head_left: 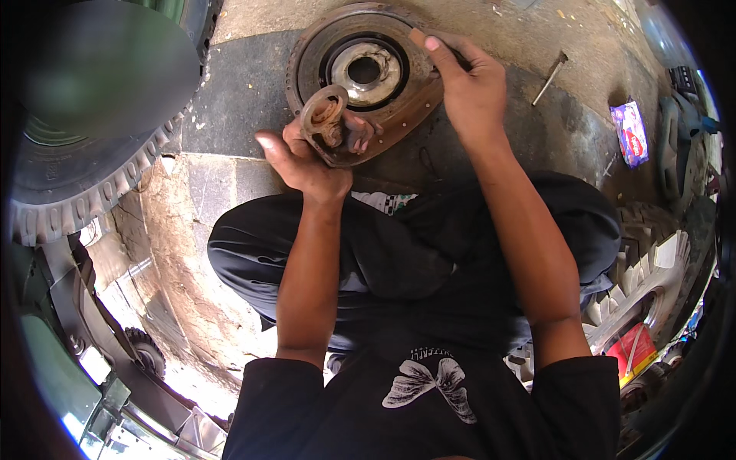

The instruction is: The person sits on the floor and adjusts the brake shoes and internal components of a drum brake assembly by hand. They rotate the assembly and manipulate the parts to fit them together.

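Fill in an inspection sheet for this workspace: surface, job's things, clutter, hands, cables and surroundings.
Surface: floor has dark slabs and dusty brown patches.
Job's things: round, worn metal housing; flanged piece beside its centre, whether joined unclear.
Clutter: long bolt and purple packet, right.
Hands: left hand holds the flanged piece; right hand pinches a brown strip at the housing's rim.
Cables: nothing clearly seen.
Surroundings: large tyre, left; red box, lower right.

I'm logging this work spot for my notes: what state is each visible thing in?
Metal housing: brown-stained, held by the left hand
Tan piece: pinched in the right hand, at the housing's rim
Headed rod: lying on the floor
Purple packet: lying down; sealed or opened, cannot tell
Large tyre: partly hidden by a blurred shape
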`<state>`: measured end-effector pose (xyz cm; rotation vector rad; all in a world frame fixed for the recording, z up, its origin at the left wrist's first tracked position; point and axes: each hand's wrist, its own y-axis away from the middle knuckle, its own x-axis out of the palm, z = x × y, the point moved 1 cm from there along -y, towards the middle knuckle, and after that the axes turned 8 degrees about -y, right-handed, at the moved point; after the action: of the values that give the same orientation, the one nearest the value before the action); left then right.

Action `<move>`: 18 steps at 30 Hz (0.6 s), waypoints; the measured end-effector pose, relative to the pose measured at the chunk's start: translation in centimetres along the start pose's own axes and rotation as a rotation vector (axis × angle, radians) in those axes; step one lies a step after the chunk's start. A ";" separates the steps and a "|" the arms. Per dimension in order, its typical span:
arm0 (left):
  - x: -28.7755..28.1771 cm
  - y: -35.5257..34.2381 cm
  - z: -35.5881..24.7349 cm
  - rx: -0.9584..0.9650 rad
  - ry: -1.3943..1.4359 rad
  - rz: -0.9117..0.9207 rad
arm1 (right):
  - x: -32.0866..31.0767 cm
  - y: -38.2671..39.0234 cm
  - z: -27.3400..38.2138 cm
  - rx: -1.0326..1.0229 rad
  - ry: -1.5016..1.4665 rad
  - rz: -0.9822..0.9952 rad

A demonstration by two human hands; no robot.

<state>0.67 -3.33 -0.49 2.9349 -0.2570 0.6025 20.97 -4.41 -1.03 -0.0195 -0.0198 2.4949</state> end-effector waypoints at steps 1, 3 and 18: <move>0.1 0.1 0.0 -0.012 -0.015 0.000 | 0.2 0.1 0.2 0.022 0.027 0.022; 0.1 0.0 0.1 0.009 -0.100 0.082 | 0.6 0.5 0.4 0.029 0.063 0.052; -1.7 -1.9 -0.6 0.055 -0.093 -0.138 | -1.4 5.4 2.5 -0.034 0.218 0.404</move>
<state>-0.68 -1.15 -0.81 3.0060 -0.0476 0.4620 18.77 -9.59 1.40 -0.3401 0.0367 2.8806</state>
